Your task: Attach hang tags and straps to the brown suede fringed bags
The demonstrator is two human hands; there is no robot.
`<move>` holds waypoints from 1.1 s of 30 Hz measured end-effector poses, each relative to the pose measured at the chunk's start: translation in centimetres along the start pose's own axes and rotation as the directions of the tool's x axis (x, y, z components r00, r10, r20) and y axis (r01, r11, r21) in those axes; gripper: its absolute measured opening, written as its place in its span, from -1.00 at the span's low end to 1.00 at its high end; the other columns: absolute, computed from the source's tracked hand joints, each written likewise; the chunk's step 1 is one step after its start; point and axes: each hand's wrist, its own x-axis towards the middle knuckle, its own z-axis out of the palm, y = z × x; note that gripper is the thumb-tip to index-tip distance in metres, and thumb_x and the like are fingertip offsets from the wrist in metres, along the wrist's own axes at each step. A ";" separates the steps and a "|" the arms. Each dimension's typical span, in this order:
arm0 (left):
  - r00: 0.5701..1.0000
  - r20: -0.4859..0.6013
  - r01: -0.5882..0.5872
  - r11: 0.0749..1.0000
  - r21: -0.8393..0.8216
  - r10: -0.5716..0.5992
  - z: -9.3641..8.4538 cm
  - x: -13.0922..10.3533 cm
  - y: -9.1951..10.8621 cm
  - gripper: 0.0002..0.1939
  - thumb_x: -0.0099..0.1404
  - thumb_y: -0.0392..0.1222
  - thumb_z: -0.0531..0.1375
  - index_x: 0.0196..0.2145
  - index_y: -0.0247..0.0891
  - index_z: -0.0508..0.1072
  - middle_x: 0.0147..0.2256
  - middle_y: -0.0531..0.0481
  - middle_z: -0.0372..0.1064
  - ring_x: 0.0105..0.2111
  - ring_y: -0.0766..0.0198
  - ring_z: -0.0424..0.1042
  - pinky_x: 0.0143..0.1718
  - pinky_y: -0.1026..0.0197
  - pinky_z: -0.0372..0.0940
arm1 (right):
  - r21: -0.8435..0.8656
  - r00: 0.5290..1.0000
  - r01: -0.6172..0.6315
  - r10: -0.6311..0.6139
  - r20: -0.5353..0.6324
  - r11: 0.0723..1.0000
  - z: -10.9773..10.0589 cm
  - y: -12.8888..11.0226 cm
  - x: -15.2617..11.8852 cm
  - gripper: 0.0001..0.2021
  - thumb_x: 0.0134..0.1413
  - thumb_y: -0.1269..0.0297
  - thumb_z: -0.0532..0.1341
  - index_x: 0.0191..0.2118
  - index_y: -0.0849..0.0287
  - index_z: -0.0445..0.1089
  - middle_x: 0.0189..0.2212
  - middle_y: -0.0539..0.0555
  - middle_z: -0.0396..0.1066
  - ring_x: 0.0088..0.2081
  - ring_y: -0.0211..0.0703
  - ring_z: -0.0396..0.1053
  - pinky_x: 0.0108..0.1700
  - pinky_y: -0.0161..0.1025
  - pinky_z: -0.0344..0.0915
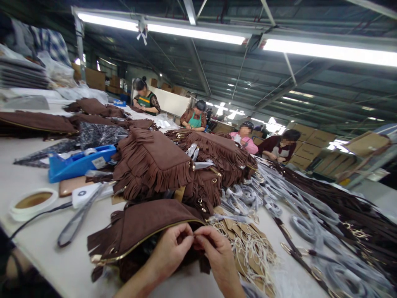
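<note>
A brown fringed bag (155, 217) lies at the near edge of the table with its gold zipper undone and its mouth gaping toward me. Both hands meet over the right end of that opening. My left hand (173, 248) is closed in a pinch, thumb against forefinger. Opposite it, my right hand (214, 248) pinches too, its fingertips almost touching the left ones. Whatever sits between the fingertips is too small to make out. Beside my right hand lies a heap of brown paper tags (245, 240) with white strings.
More fringed bags (155, 153) are piled just beyond. On the left are a blue tape dispenser (83, 161), a tape roll (33, 203) and a wrapped strap (79, 219). Plastic-wrapped straps (305, 225) cover the right side. Several co-workers (149, 101) work farther back.
</note>
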 end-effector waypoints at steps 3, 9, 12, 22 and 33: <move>1.000 -0.014 -0.019 1.000 -0.002 0.019 0.1 0.0 0.1 -0.84 0.15 -0.14 0.11 -0.53 -0.22 0.29 -0.53 0.10 0.19 -0.46 0.28 0.18 -0.42 0.27 0.12 | -0.024 0.999 0.044 -0.044 0.015 0.999 0.1 -0.1 0.1 -0.84 0.06 0.15 0.31 -0.41 0.12 0.52 -0.46 0.00 0.47 -0.44 -0.19 0.41 -0.38 -0.33 0.38; 0.999 -0.032 -0.004 0.999 0.054 0.006 0.1 0.0 0.4 -0.84 0.16 -0.12 0.09 -0.52 -0.21 0.30 -0.55 0.10 0.17 -0.49 0.27 0.15 -0.43 0.26 0.09 | -0.180 0.995 0.097 -0.097 0.009 0.979 0.2 -0.2 0.0 -0.86 0.09 0.28 0.22 -0.43 0.12 0.49 -0.50 -0.01 0.44 -0.43 -0.17 0.39 -0.36 -0.32 0.33; 0.999 -0.053 0.019 0.995 0.099 -0.014 0.0 -0.2 0.4 -0.82 0.15 -0.11 0.08 -0.53 -0.21 0.33 -0.54 0.08 0.21 -0.47 0.24 0.19 -0.39 0.24 0.11 | -0.290 0.983 0.177 -0.185 0.000 0.941 0.5 -0.2 -0.3 -0.86 0.07 0.36 0.19 -0.45 0.10 0.47 -0.50 -0.02 0.43 -0.42 -0.18 0.37 -0.34 -0.33 0.29; 0.996 0.006 0.093 0.994 -0.049 -0.093 -0.5 0.0 -0.4 -0.82 0.12 -0.10 0.09 -0.51 -0.23 0.37 -0.50 0.05 0.30 -0.41 0.20 0.27 -0.34 0.21 0.17 | -0.159 0.994 0.087 -0.098 -0.057 0.983 1.1 0.8 -0.5 -0.86 0.09 0.24 0.23 -0.41 0.11 0.52 -0.53 -0.01 0.47 -0.46 -0.16 0.42 -0.37 -0.31 0.38; 0.999 -0.025 0.028 1.000 0.008 -0.028 -0.7 -0.5 -0.5 -0.79 0.22 -0.09 0.07 -0.46 -0.22 0.39 -0.46 0.04 0.33 -0.38 0.19 0.31 -0.28 0.21 0.21 | -0.249 0.986 0.143 -0.160 -0.046 0.958 1.3 0.7 -0.7 -0.85 0.12 0.24 0.21 -0.39 0.09 0.50 -0.53 -0.01 0.47 -0.46 -0.15 0.43 -0.39 -0.33 0.37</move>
